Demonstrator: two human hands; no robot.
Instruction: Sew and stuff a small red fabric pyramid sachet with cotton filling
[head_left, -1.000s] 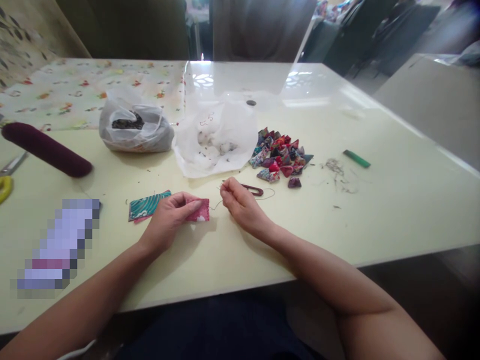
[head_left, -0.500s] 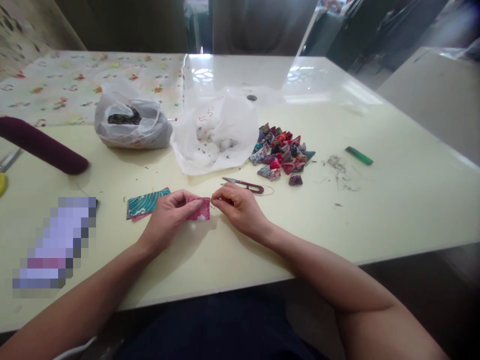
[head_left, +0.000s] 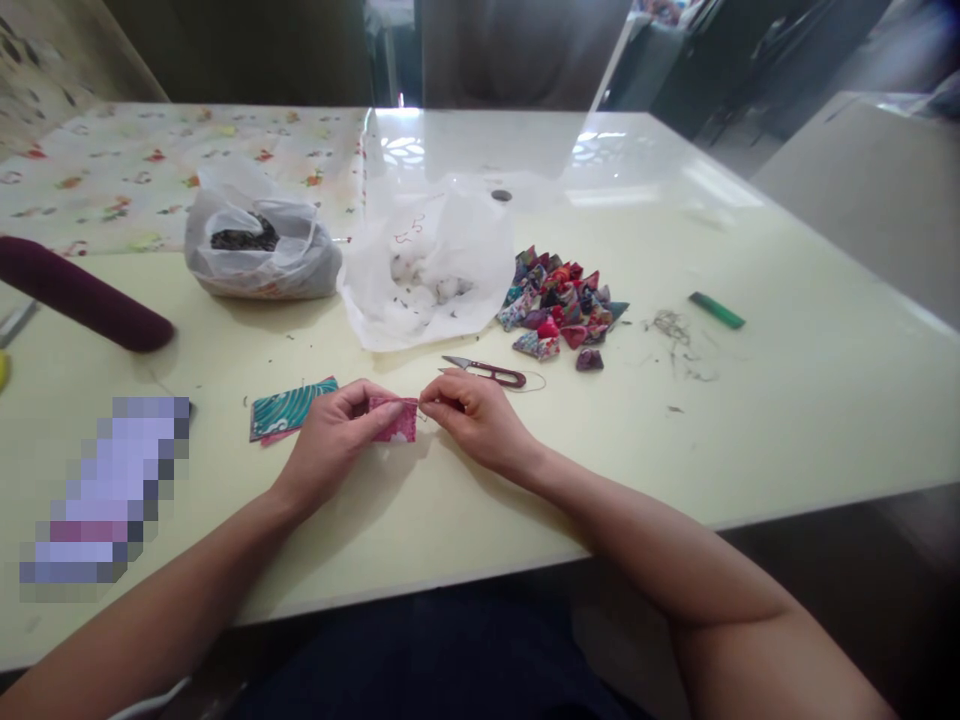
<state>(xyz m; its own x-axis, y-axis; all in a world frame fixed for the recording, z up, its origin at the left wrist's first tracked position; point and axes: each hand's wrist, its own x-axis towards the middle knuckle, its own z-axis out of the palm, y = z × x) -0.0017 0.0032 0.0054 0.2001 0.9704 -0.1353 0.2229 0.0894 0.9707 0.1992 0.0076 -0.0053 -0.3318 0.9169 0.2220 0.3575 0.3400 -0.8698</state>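
Observation:
My left hand (head_left: 334,430) pinches a small pink fabric piece (head_left: 395,421) between thumb and fingers. At its right upper corner, my right hand (head_left: 472,415) has thumb and forefinger pressed together; what they hold is too small to make out. Teal wave-patterned fabric (head_left: 289,408) lies left of my left hand, with a bit of pink cloth under it. Just beyond my right hand are dark red thread snips (head_left: 499,374), and a thin thread curves beside them.
Behind the hands stand a bag of dark filling (head_left: 262,250) and a white bag (head_left: 427,270). Small patterned fabric pouches (head_left: 562,300) lie right of them, then thread scraps (head_left: 675,335) and a green object (head_left: 718,310). A maroon roll (head_left: 90,295) and a blurred-out object (head_left: 112,490) are left.
The whole view has shifted very slightly. Both hands keep nearly the same pose around the pink fabric.

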